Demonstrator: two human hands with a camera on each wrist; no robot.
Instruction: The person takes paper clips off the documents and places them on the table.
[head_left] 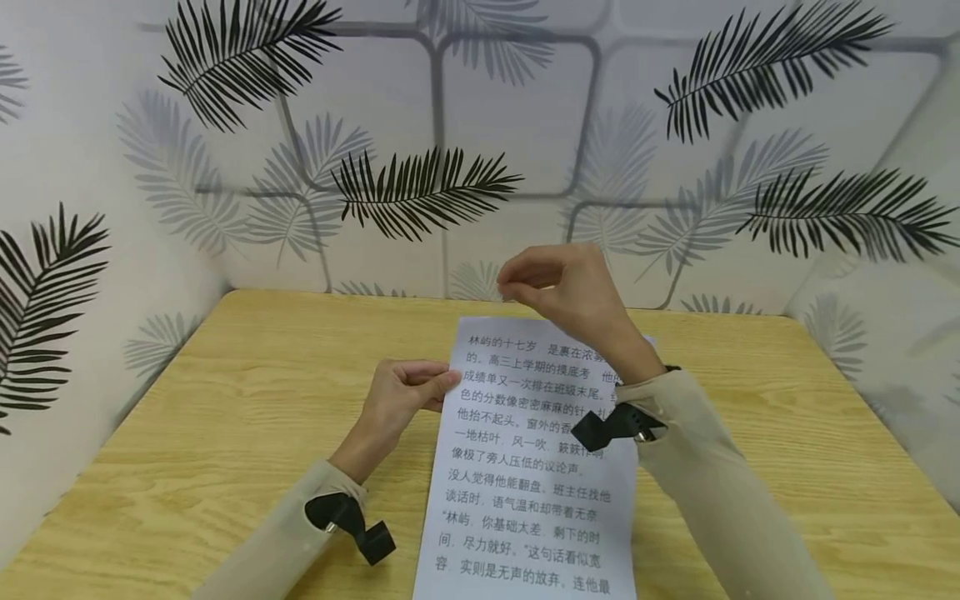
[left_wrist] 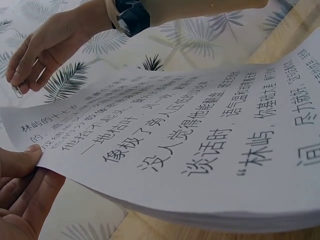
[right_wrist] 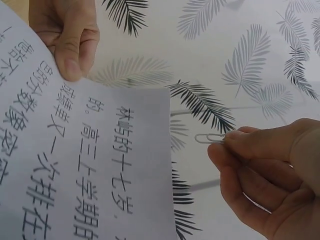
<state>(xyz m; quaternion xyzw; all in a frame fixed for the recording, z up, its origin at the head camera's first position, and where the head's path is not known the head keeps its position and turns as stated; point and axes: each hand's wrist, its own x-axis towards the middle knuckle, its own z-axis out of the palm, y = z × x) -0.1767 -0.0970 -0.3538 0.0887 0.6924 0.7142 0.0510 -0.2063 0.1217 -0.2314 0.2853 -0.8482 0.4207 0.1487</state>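
My left hand [head_left: 401, 400] pinches the left edge of a stack of printed paper sheets [head_left: 517, 467], thumb on top and fingers beneath. The left wrist view shows the stack [left_wrist: 200, 175] as several sheets thick, raised at the pinched side. Between the thumb and forefinger of my right hand [right_wrist: 270, 170] is a silver paper clip [right_wrist: 209, 138], its rounded end pointing toward the top edge of the paper and apart from it. In the head view the right hand [head_left: 573, 287] is raised above the top of the stack, and the clip does not show there.
A light wood-grain table [head_left: 262, 400] lies under the paper. Behind it stands a pale wall covering [head_left: 390, 108] with dark and grey leaf prints. Both wrists wear black straps with a small device [head_left: 375, 542] attached.
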